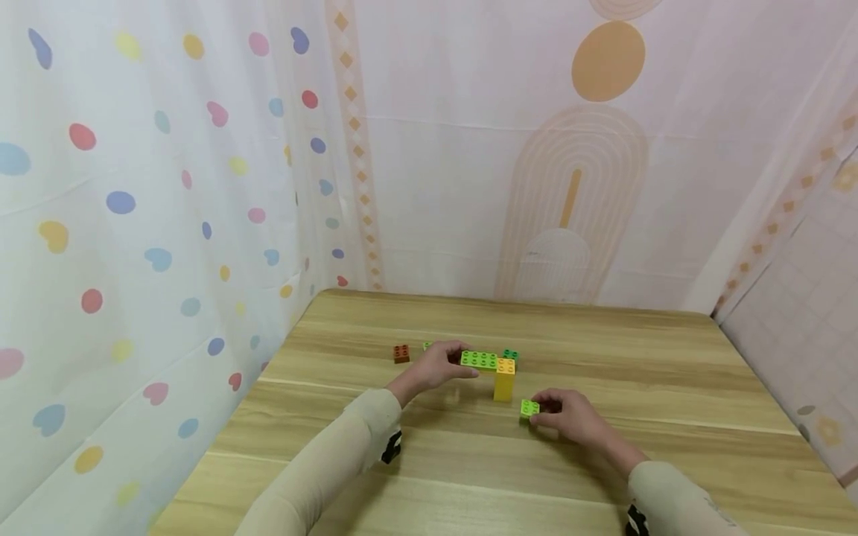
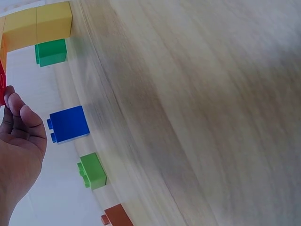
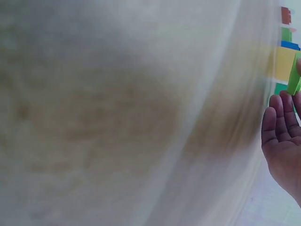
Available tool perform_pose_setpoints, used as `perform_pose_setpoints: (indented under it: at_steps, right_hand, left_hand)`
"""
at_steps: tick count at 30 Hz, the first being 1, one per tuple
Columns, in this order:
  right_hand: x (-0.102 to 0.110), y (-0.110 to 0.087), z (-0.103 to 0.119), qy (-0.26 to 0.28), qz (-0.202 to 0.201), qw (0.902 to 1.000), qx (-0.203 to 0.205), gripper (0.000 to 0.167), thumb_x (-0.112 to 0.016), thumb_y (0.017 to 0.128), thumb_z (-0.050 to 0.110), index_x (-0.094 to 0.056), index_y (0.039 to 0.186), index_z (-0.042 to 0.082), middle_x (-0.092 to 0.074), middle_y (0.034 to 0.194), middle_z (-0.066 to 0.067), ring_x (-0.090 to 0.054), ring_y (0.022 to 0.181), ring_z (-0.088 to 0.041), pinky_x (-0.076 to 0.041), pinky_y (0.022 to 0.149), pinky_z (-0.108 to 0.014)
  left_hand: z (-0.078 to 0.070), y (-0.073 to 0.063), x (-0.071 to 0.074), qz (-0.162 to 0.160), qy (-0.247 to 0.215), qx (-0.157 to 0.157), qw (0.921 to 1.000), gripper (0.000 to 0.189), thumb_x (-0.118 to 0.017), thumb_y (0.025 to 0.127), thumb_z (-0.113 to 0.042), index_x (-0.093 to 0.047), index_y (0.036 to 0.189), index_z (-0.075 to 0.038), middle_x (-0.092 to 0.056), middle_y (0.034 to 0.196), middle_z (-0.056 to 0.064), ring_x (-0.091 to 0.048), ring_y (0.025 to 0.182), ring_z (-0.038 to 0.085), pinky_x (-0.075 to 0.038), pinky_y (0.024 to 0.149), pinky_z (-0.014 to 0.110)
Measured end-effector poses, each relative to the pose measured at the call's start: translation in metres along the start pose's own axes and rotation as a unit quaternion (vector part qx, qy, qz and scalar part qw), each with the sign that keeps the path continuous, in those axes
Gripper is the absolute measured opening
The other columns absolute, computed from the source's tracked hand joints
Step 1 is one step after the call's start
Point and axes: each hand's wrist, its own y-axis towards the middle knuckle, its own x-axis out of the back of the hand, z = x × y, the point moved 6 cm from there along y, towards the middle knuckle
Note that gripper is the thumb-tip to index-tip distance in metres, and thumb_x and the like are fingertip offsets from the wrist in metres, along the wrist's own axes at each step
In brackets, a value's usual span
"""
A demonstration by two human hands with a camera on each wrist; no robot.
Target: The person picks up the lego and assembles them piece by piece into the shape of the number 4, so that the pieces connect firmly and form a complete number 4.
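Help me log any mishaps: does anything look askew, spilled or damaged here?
Nothing stands out: the yellow tower stands upright, the long green brick beside its top looks level, and the brown brick rests studs up. No spill or damage shows.

Toward the head view's six o'clock, two hands (image 1: 436, 366) (image 1: 579, 418) are working above one table (image 1: 482, 476); across views, at least nine blocks (image 1: 479, 361) are showing.

left hand (image 1: 439, 365) farther forward, pinching | right hand (image 1: 575, 417) nearer the body, pinching | forearms (image 1: 328, 463) angled inward

No readable text, brands, numbers or signs.
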Motion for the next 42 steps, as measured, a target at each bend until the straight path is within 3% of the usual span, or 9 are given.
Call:
perform_pose_setpoints:
  at_steps: [8, 19, 34, 42]
  right_hand:
    - [0.017, 0.01, 0.01, 0.009, -0.049, 0.9987, -0.007, 0.035, -0.075, 0.09, 0.021, -0.069, 0.118, 0.002, -0.069, 0.102, -0.003, -0.061, 0.094, -0.019, -0.052, 0.079, -0.035]
    - [0.03, 0.028, 0.03, -0.001, -0.073, 0.997, 0.026, 0.036, -0.071, 0.093, 0.023, -0.068, 0.122, 0.002, -0.068, 0.107, -0.007, -0.062, 0.099, -0.023, -0.052, 0.083, -0.042]
    - [0.024, 0.04, 0.045, 0.004, -0.062, 0.9969, 0.047, 0.037, -0.072, 0.093, 0.021, -0.067, 0.125, 0.004, -0.065, 0.113, -0.008, -0.061, 0.102, -0.025, -0.052, 0.087, -0.044]
    - [0.018, 0.049, 0.052, -0.008, -0.046, 0.9964, 0.07, 0.036, -0.073, 0.092, 0.022, -0.069, 0.122, 0.002, -0.066, 0.111, -0.009, -0.061, 0.099, -0.024, -0.053, 0.083, -0.04]
  left_hand:
    - [0.0, 0.0, 0.001, -0.002, -0.001, -0.003, 1.0, 0.039, -0.079, 0.087, -0.02, -0.067, 0.122, -0.01, -0.066, 0.099, 0.001, -0.058, 0.085, 0.014, -0.049, 0.071, 0.027]
    - [0.001, 0.001, 0.001, 0.0, 0.002, -0.006, 1.0, 0.04, -0.08, 0.087, -0.022, -0.067, 0.123, -0.01, -0.066, 0.098, 0.0, -0.057, 0.084, 0.014, -0.049, 0.071, 0.028]
    - [0.004, 0.001, 0.002, -0.002, -0.002, -0.007, 1.0, 0.04, -0.08, 0.086, -0.02, -0.067, 0.123, -0.009, -0.066, 0.098, 0.001, -0.058, 0.084, 0.014, -0.05, 0.071, 0.029]
    - [0.002, 0.001, 0.001, 0.001, -0.009, -0.009, 0.9999, 0.04, -0.08, 0.086, -0.021, -0.067, 0.122, -0.009, -0.066, 0.096, 0.001, -0.058, 0.083, 0.014, -0.05, 0.072, 0.031]
